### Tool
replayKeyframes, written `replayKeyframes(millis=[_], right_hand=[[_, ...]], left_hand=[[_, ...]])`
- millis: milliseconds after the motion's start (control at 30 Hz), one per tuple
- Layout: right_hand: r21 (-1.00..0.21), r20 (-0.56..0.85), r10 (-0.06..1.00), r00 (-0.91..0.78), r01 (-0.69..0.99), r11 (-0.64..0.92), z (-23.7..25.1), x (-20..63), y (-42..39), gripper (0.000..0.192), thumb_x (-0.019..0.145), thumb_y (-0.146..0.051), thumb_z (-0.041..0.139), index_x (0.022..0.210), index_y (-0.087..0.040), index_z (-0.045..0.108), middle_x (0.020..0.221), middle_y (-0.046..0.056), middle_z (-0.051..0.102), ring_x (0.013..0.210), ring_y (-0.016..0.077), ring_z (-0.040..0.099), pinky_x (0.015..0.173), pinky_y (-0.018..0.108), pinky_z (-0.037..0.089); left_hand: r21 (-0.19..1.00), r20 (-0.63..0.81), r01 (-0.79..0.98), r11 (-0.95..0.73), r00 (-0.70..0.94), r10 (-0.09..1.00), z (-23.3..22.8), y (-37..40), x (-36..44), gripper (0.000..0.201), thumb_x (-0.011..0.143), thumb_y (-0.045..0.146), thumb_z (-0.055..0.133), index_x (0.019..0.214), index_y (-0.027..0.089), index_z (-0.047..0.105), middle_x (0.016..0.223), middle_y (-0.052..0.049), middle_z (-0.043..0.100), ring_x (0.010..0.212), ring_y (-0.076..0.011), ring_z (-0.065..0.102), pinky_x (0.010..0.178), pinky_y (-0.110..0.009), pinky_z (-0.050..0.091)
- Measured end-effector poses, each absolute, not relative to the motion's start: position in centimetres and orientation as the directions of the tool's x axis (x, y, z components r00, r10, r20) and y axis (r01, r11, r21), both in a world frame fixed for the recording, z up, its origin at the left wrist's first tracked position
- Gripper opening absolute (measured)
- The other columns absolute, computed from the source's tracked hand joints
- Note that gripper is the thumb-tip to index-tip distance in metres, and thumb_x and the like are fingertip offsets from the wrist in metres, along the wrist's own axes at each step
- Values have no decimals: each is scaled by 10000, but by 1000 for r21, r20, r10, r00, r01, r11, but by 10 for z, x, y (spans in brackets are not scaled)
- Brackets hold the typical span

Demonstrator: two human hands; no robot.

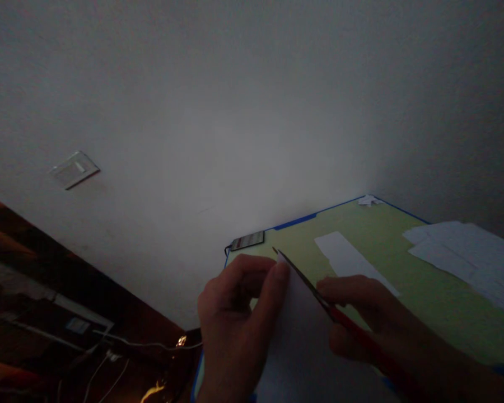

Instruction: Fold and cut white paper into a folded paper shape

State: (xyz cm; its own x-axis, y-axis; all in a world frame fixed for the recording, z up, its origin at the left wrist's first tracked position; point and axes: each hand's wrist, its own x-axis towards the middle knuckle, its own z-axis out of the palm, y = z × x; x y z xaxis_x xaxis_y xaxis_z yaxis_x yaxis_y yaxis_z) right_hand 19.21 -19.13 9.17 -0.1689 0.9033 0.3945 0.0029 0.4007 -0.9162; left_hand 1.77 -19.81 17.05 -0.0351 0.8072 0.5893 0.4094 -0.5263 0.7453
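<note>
My left hand point(243, 319) pinches the top edge of a white sheet of paper point(302, 341) between thumb and forefinger. The sheet hangs down between my two hands. In my right hand point(365, 313) is a pair of scissors point(340, 319) with red handles and dark, narrow blades. The blades lie along the sheet's right edge, and their tip reaches just past my left fingertips. Most of the handles is hidden by my right hand and the dim light. Beyond the hands, a cut strip of white paper point(353, 260) lies on the pale green tabletop point(428, 296).
Several white sheets point(470, 257) lie at the table's right. Small paper scraps point(368, 200) sit in the far corner. A phone-like dark device point(247, 240) rests at the back left edge. A wall carries a switch plate point(75, 169). Cables point(143, 345) run at lower left.
</note>
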Motion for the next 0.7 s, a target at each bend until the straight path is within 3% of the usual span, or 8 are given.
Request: replayKeyframes(millis=[200, 400, 700], right_hand=[[-955, 297, 907, -300, -101, 280, 87, 185, -190, 577, 722, -760, 707, 790, -190, 753, 794, 65, 669, 715, 193, 594, 606, 285, 505], [-960, 279, 821, -498, -160, 230, 87, 184, -183, 632, 790, -790, 613, 687, -166, 625, 665, -3, 473, 609, 119, 406, 517, 231, 369], [-962, 273, 836, -476, -153, 227, 87, 180, -185, 602, 824, -757, 597, 696, -168, 596, 668, -2, 488, 612, 122, 429, 533, 231, 379]], left_hand=[[723, 573, 461, -514, 15, 819, 169, -198, 16, 169, 868, 270, 704, 718, 197, 675, 612, 26, 701, 505, -86, 620, 465, -143, 467], [729, 564, 440, -524, 49, 825, 166, -196, 13, 184, 882, 265, 683, 715, 189, 666, 594, 26, 677, 499, -82, 598, 458, -147, 445], [724, 580, 419, -547, 58, 812, 164, -193, 12, 183, 873, 268, 686, 709, 188, 673, 589, 15, 679, 516, -104, 627, 456, -164, 474]])
